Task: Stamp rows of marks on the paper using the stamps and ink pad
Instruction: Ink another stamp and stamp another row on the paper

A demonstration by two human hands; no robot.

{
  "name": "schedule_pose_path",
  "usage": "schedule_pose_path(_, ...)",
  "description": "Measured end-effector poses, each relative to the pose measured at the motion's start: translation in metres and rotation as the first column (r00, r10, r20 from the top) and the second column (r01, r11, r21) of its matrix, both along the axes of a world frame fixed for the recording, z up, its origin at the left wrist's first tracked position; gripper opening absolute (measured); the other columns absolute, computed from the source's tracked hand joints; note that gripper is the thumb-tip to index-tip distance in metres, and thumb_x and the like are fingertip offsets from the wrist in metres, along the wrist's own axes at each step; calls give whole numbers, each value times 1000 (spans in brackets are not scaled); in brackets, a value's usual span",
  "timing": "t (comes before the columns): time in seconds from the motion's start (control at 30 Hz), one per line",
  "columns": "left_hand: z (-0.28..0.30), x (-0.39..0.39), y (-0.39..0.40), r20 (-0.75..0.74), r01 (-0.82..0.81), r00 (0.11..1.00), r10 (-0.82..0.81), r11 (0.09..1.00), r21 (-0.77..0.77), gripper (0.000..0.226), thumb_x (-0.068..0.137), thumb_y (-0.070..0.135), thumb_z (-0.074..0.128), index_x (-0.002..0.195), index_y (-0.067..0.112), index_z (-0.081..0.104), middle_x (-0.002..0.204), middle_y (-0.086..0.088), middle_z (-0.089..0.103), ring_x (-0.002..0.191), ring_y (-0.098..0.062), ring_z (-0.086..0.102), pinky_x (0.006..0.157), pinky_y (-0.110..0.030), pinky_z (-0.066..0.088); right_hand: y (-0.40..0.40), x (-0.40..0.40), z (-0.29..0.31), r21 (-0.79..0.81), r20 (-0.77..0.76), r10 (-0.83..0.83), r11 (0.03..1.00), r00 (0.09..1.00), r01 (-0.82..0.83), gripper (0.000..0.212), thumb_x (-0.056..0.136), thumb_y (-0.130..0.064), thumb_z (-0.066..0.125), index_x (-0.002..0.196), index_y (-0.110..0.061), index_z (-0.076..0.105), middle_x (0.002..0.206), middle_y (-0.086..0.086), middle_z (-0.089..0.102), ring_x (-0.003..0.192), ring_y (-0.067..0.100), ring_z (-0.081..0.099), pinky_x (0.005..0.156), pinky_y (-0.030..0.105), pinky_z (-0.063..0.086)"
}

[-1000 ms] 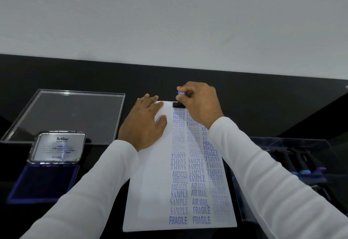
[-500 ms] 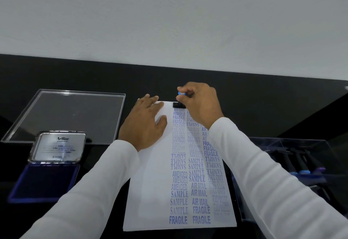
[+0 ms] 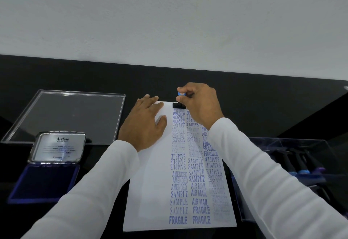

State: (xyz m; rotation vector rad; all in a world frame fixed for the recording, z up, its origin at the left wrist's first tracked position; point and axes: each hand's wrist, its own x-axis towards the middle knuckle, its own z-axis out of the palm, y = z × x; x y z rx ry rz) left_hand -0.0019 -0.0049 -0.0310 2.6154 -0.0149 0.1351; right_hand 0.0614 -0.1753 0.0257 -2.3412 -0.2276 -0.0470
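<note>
The right hand (image 3: 200, 103) pinches the blue-capped handle of a black stamp (image 3: 178, 104), its grip closed around the handle with thumb and fingers curled, and the stamp's base sits at the far edge of the paper (image 3: 150, 191), at the top of the left printed column, just beyond an "AIR MAIL" mark. The left hand (image 3: 145, 123) lies flat on the paper's far left part, fingers straight and spread, its grip open and pressing the sheet to the black counter (image 3: 263, 99). The paper lies in the middle of the counter and carries three columns of blue marks such as FRAGILE, SAMPLE, AMENDED, FAX OUT and EXPRESS; its left strip is blank. On the left, near, an ink pad (image 3: 43, 182) stands open, the blue pad facing up and the silver lid (image 3: 58, 147) marked Artline raised at its far side. Beyond it lies a clear acrylic lid (image 3: 71, 114). On the right a clear box (image 3: 301, 144) holds further stamps (image 3: 299, 165), dark with blue and purple tips.
</note>
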Motion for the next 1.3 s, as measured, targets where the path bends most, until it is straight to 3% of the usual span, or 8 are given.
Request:
schedule_pose_path(0.53, 0, 1, 0, -5, -1, 1000, 1, 1000, -1, 54, 100, 47, 50, 149, 25, 45, 161, 6, 33, 153, -19, 18, 122, -40, 18, 1, -1, -1, -9, 25, -5, 1000, 1000, 5, 20, 90, -25, 71, 110, -20, 73, 108, -4, 72, 84, 4, 61, 73, 6, 39)
schedule_pose_path(0.67, -1, 1, 0, 1, 0, 1000, 0, 1000, -4, 53, 100, 46, 51, 148, 24, 47, 161, 6, 34, 153, -19, 19, 122, -42, 21, 1, -3, 0, 3, 26, -3, 1000, 1000, 3, 21, 90, -24, 71, 111, -20, 73, 110, -3, 72, 91, 8, 65, 86, 18, 48)
schedule_pose_path(0.83, 1, 1, 0, -7, -5, 1000, 5, 1000, -5, 54, 99, 47, 51, 149, 25, 46, 161, 6, 34, 153, -19, 19, 122, -43, 21, 0, -3, -1, -14, 37, -5, 1000, 999, 5, 22, 91, -25, 70, 113, -22, 72, 110, -4, 71, 93, 8, 65, 86, 17, 47)
schedule_pose_path(0.93, 2, 1, -1, -20, -6, 1000, 6, 1000, 2, 55, 100, 49, 50, 150, 27, 44, 162, 8, 31, 153, -19, 17, 122, -41, 18, -5, -3, 0, 72, 54, -55, 996, 997, 51, 21, 90, -24, 73, 111, -22, 73, 103, -6, 73, 90, 7, 67, 89, 24, 55)
schedule_pose_path(1.13, 1, 0, -1, -32, -17, 999, 17, 1000, -3, 57, 99, 52, 48, 151, 29, 41, 163, 10, 28, 154, -19, 16, 122, -42, 19, -21, -1, 1, 272, 16, -282, 925, 959, 267, 9, 88, -21, 69, 91, -30, 70, 85, -14, 69, 81, 9, 70, 77, 37, 62)
schedule_pose_path(1.3, 3, -1, -1, -31, -13, 999, 13, 1000, -3, 56, 100, 51, 48, 151, 28, 41, 163, 9, 29, 154, -18, 16, 122, -40, 18, -27, -2, -1, 350, -52, -386, 857, 921, 379, 13, 88, -20, 66, 81, -31, 65, 81, -11, 66, 77, 14, 70, 72, 38, 62)
